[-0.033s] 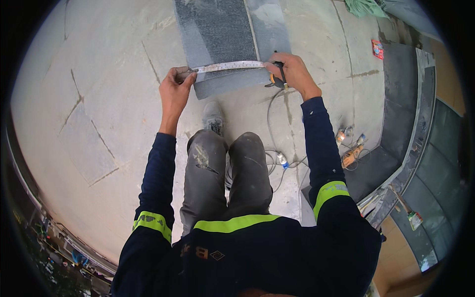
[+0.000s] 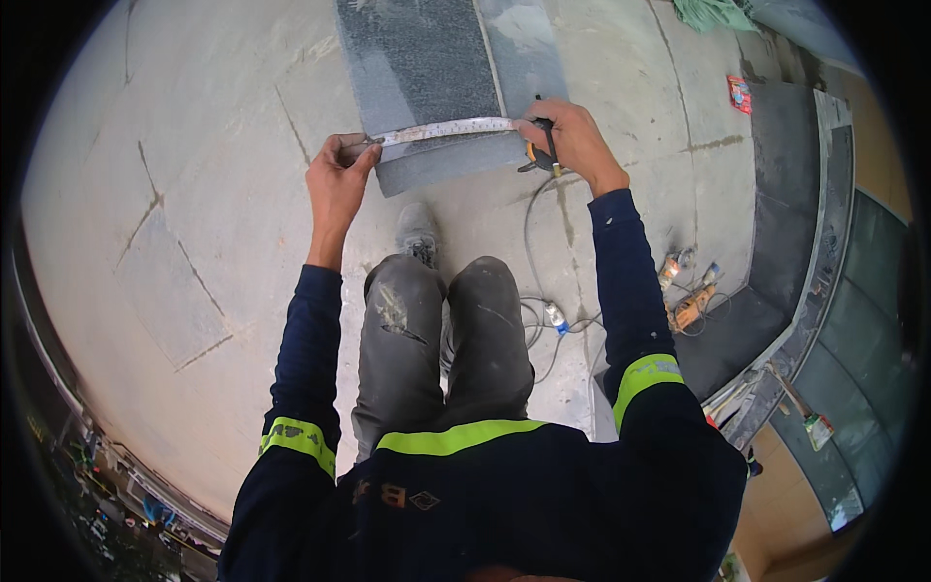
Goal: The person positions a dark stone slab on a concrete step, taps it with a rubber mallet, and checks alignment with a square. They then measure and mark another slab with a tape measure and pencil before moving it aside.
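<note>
A white tape measure blade (image 2: pixel 446 129) stretches across a dark grey stone slab (image 2: pixel 436 63), close to its near end. My left hand (image 2: pixel 339 179) pinches the blade's end at the slab's left edge. At the right edge, my right hand (image 2: pixel 580 144) grips the tape measure, whose orange and black case (image 2: pixel 539 157) shows partly below the fingers. A black strap hangs beside the case. Under the blade, a lighter grey strip (image 2: pixel 451 165) forms the near end of the slab.
A grey cable (image 2: pixel 531 218) runs from near my right hand to a white and blue plug (image 2: pixel 556 318). An orange power tool (image 2: pixel 692 308) lies to the right. Dark panels (image 2: pixel 781 184) and a brush (image 2: pixel 815 427) are farther right. A red packet (image 2: pixel 739 94) lies at upper right.
Both hands keep hold of the tape measure. The left hand and the slab appear shifted very slightly to the left in view.
</note>
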